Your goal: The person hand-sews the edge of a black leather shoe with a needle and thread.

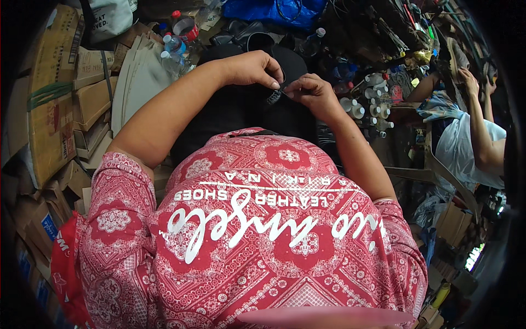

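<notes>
Both my hands meet over my black-clad lap [246, 112]. My left hand [257, 68] is closed, thumb and fingers pinched at the near end of a small dark strip with a greyish pattern [273, 98]. From the other side my right hand [313, 92] pinches close to the same strip, its thumb and fingertips pressed together. The strip hangs down between the fingertips against the black cloth. Its exact kind is too small and dark to make out.
Stacked cardboard boxes [52, 98] and pale curved panels [139, 82] stand at left. Plastic bottles [174, 46] lie beyond them. Several white-capped bottles [378, 101] stand at right. Another person's hand [468, 82] holds a shoe [456, 56] at far right. A blue sheet [274, 12] lies at the back.
</notes>
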### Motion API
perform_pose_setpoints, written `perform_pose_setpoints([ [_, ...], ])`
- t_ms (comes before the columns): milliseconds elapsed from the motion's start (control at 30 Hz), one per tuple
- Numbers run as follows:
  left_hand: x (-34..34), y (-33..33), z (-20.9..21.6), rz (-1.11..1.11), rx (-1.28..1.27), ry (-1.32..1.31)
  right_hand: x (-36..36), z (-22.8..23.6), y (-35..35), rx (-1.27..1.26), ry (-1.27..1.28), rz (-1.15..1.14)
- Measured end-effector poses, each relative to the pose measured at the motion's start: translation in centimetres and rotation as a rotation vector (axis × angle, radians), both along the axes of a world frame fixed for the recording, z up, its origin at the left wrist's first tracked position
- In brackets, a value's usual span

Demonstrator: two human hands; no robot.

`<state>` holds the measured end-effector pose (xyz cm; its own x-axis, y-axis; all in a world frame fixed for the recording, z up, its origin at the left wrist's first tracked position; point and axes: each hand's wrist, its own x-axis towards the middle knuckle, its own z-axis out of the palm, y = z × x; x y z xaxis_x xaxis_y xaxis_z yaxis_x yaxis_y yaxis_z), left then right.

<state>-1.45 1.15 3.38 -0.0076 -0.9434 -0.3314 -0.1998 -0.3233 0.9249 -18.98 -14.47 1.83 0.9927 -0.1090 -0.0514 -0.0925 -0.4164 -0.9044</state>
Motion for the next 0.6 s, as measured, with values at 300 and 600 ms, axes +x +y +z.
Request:
perform_pose_setpoints([
  [300, 0.6, 0.3, -0.4, -0.127, -0.010, -0.022, -2.1, 1.0, 2.6, -0.231, -0.086, -0.133],
  [600, 0.4, -0.2, -0.1, -0.228, 0.014, -0.101, -1.8, 4.5, 3.3, -0.699, -0.079, 0.083],
])
